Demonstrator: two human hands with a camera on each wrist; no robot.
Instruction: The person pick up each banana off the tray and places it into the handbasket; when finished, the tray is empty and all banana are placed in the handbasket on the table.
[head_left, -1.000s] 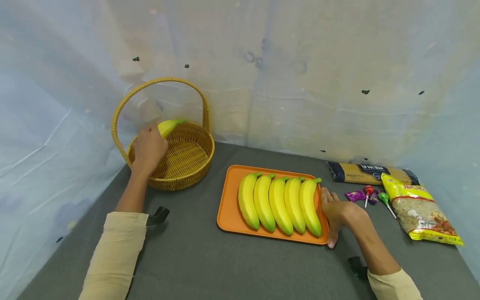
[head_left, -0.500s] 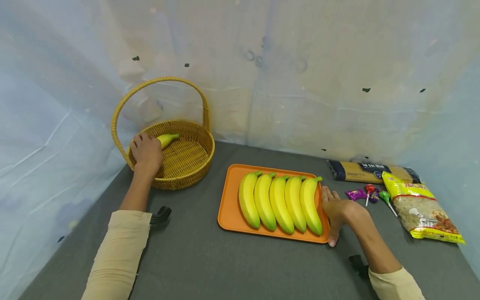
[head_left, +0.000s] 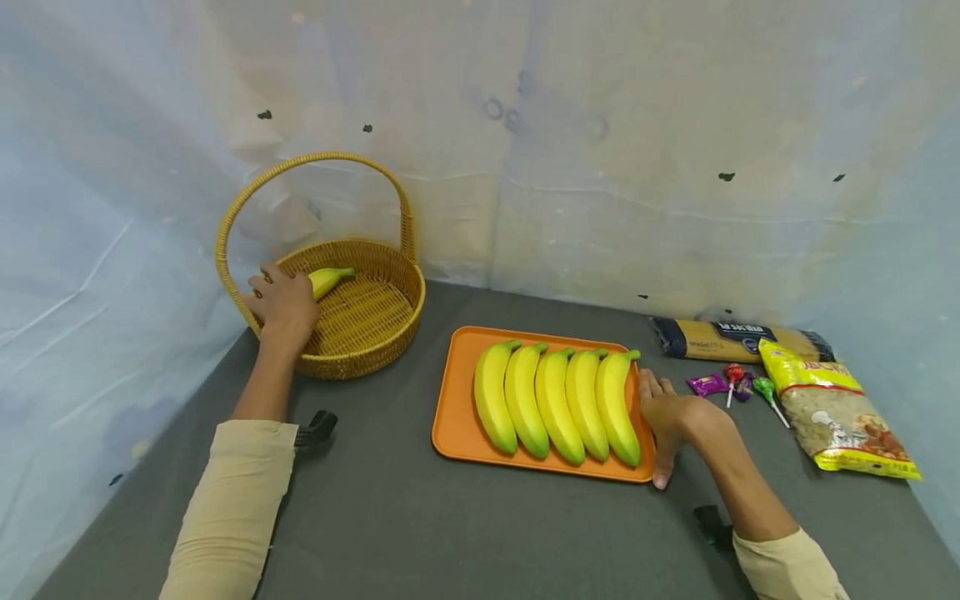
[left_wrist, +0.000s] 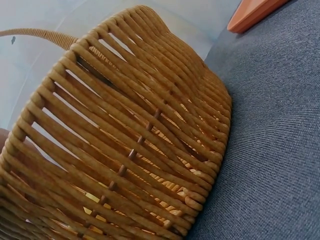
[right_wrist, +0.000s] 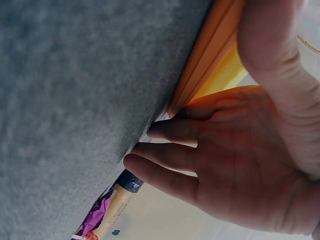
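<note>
A wicker basket (head_left: pixel 367 350) with a tall arched handle stands at the left. Inside it, along its left part, lies a yellow banana (head_left: pixel 327 282) with its stem toward the right. My left hand (head_left: pixel 288 307) is over that banana with its fingers spread, and covers much of it. In the left wrist view the basket wall (left_wrist: pixel 125 115) hides nearly all of the hand. On an orange tray (head_left: pixel 459 400) several bananas (head_left: pixel 555 404) lie side by side. My right hand (head_left: pixel 675 421), fingers straight, rests against the tray's right edge, thumb near its front corner.
Right of the tray lie a pack of spaghetti (head_left: pixel 705 340), a purple wrapped candy (head_left: pixel 707 385), a red lollipop (head_left: pixel 734 373), a green lollipop (head_left: pixel 765 388) and a yellow-ended food bag (head_left: pixel 840 417). A pale sheet (head_left: pixel 570 192) hangs behind the grey table (head_left: pixel 480 533).
My left hand has lowered the banana into the basket; its fingers have since spread and shifted slightly left. The right hand has stayed at the tray's edge.
</note>
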